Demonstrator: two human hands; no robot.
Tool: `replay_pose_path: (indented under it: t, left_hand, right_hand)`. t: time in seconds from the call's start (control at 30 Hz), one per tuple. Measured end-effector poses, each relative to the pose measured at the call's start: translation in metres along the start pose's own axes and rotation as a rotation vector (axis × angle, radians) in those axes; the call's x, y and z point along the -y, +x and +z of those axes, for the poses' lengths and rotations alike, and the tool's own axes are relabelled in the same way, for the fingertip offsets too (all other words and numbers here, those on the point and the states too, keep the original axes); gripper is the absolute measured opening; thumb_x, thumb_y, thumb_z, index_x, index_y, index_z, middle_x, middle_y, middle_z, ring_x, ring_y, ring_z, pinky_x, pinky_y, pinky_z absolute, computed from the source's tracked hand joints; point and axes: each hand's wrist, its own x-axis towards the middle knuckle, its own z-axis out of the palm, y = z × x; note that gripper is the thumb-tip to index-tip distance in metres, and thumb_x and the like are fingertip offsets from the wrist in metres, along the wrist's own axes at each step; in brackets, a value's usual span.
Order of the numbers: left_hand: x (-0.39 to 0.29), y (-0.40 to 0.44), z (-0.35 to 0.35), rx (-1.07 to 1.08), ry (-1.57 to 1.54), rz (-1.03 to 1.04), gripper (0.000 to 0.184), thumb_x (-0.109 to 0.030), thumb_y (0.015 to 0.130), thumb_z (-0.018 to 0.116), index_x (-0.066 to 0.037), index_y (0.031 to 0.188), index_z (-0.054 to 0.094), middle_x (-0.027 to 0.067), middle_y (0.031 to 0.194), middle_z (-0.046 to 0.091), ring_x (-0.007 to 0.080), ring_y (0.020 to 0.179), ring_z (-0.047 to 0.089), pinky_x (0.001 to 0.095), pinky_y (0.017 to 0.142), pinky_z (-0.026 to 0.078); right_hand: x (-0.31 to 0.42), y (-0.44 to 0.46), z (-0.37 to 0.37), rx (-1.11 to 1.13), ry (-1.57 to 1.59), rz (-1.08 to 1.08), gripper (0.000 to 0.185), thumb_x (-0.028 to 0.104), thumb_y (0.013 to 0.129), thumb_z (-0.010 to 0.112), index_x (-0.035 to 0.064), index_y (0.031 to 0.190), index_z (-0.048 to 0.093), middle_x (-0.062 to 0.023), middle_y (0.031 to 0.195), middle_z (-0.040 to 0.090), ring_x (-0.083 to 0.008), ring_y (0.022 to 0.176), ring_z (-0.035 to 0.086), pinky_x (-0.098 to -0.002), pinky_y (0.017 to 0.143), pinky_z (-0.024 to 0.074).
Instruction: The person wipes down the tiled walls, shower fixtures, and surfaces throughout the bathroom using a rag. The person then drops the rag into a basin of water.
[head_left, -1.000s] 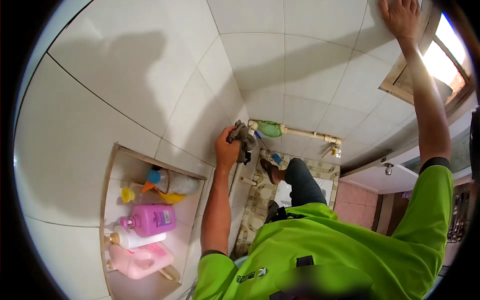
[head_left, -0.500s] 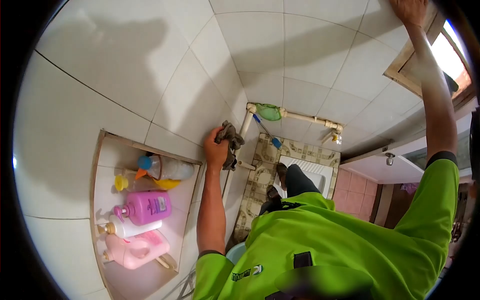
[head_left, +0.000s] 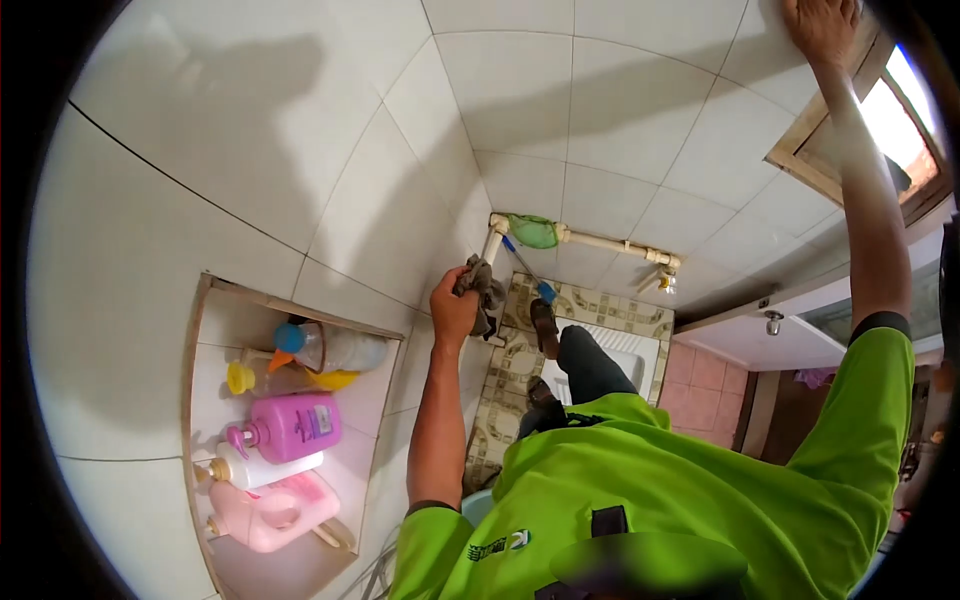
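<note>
A crumpled dark grey-brown cloth (head_left: 481, 294) is gripped in my left hand (head_left: 455, 302). It hangs beside the cream pipe (head_left: 493, 243) that runs down near the tiled corner; whether it touches the pipe I cannot tell. My right hand (head_left: 826, 32) lies against the wall tiles at the upper right, fingers stretched out, with their tips partly cut off by the view's edge. Just below that hand is the wooden window frame (head_left: 800, 165).
Left, a wall niche (head_left: 204, 320) holds a purple pump bottle (head_left: 296, 424), a pink jug (head_left: 280, 512) and several other bottles. A green mesh (head_left: 535, 232) hangs on the pipe. A blue brush (head_left: 545, 291) stands near the squat toilet (head_left: 625, 360). A door (head_left: 735, 325) is at right.
My left hand has moved right and slightly down with the cloth, away from the left wall. One foot has shifted up and left towards the brush. My right hand stays on the wall.
</note>
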Motion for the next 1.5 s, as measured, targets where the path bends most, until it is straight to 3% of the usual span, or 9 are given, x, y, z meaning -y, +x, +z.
replay_pose_path:
  t: [0.1, 0.23, 0.3, 0.8, 1.03, 1.13, 1.2, 1.3, 1.5]
  left_hand:
    - [0.001, -0.003, -0.006, 0.006, -0.041, 0.026, 0.035, -0.002, 0.082, 0.061, 0.004, 0.116, 0.066, 0.0122, 0.097, 0.072, 0.0175, 0.086, 0.066, 0.0314, 0.080, 0.053]
    - [-0.009, -0.009, -0.020, 0.034, 0.109, 0.048, 0.037, -0.003, 0.081, 0.062, 0.004, 0.117, 0.066, 0.0121, 0.097, 0.072, 0.0175, 0.086, 0.066, 0.0320, 0.080, 0.053]
    - [-0.012, -0.016, -0.022, 0.017, 0.088, -0.004, 0.038, -0.002, 0.080, 0.062, 0.003, 0.117, 0.066, 0.0127, 0.097, 0.072, 0.0185, 0.087, 0.067, 0.0326, 0.081, 0.053]
    - [0.026, -0.024, -0.041, -0.077, 0.157, 0.051, 0.039, -0.002, 0.076, 0.062, 0.001, 0.114, 0.067, 0.0167, 0.096, 0.073, 0.0274, 0.090, 0.070, 0.0345, 0.084, 0.054]
    - [-0.020, 0.019, -0.013, -0.030, 0.038, 0.097, 0.036, 0.001, 0.085, 0.062, 0.001, 0.121, 0.065, 0.0124, 0.107, 0.071, 0.0204, 0.098, 0.068, 0.0326, 0.089, 0.052]
    - [-0.064, 0.048, -0.001, -0.083, -0.135, 0.227, 0.037, 0.004, 0.085, 0.060, 0.002, 0.123, 0.063, 0.0108, 0.109, 0.071, 0.0175, 0.099, 0.066, 0.0306, 0.090, 0.051]
    - [-0.080, 0.065, 0.004, -0.051, -0.216, 0.244, 0.038, 0.006, 0.085, 0.060, 0.002, 0.123, 0.063, 0.0100, 0.109, 0.070, 0.0163, 0.099, 0.065, 0.0296, 0.090, 0.051]
    - [-0.086, 0.072, 0.003, -0.016, -0.284, 0.270, 0.038, 0.007, 0.085, 0.060, 0.003, 0.123, 0.063, 0.0089, 0.110, 0.070, 0.0146, 0.099, 0.065, 0.0282, 0.090, 0.051]
    - [-0.077, 0.062, -0.001, 0.006, -0.198, 0.242, 0.038, 0.007, 0.084, 0.059, 0.003, 0.122, 0.064, 0.0076, 0.106, 0.071, 0.0135, 0.096, 0.065, 0.0274, 0.087, 0.052]
  right_hand:
    - [0.010, 0.004, -0.010, 0.137, 0.039, 0.102, 0.074, 0.039, 0.095, 0.046, 0.0044, 0.157, 0.027, -0.0197, 0.163, 0.024, -0.0409, 0.151, 0.019, -0.0542, 0.122, 0.0153]
    - [0.014, 0.010, -0.021, 0.139, 0.046, 0.110, 0.072, 0.040, 0.096, 0.044, 0.0043, 0.156, 0.029, -0.0197, 0.162, 0.025, -0.0414, 0.150, 0.020, -0.0544, 0.122, 0.0159]
    - [0.018, 0.022, -0.036, 0.458, 0.141, 0.174, 0.087, 0.056, 0.097, 0.032, -0.0047, 0.157, 0.016, -0.0295, 0.165, 0.004, -0.0484, 0.152, 0.005, -0.0635, 0.121, 0.0079]
    - [0.010, 0.014, -0.027, 0.382, 0.143, 0.142, 0.088, 0.062, 0.099, 0.025, -0.0008, 0.159, 0.014, -0.0276, 0.165, 0.005, -0.0483, 0.152, 0.005, -0.0637, 0.120, 0.0106]
    - [0.016, 0.013, -0.024, 0.376, 0.121, 0.150, 0.088, 0.063, 0.098, 0.023, 0.0000, 0.159, 0.014, -0.0263, 0.166, 0.006, -0.0466, 0.152, 0.007, -0.0631, 0.121, 0.0098]
    - [0.011, 0.006, -0.014, 0.314, 0.100, 0.120, 0.085, 0.055, 0.098, 0.033, -0.0022, 0.158, 0.016, -0.0278, 0.165, 0.009, -0.0485, 0.151, 0.010, -0.0639, 0.121, 0.0107]
    - [0.006, 0.000, -0.001, 0.099, 0.025, 0.097, 0.070, 0.042, 0.097, 0.043, 0.0045, 0.155, 0.031, -0.0198, 0.162, 0.026, -0.0418, 0.150, 0.021, -0.0545, 0.122, 0.0168]
    - [0.002, 0.002, 0.000, -0.019, 0.012, -0.005, 0.070, 0.041, 0.097, 0.043, 0.0048, 0.155, 0.031, -0.0201, 0.162, 0.027, -0.0414, 0.150, 0.022, -0.0542, 0.122, 0.0170]
    - [0.000, -0.002, 0.003, -0.011, -0.017, 0.004, 0.071, 0.041, 0.096, 0.044, 0.0046, 0.155, 0.031, -0.0209, 0.161, 0.027, -0.0411, 0.149, 0.022, -0.0541, 0.122, 0.0174]
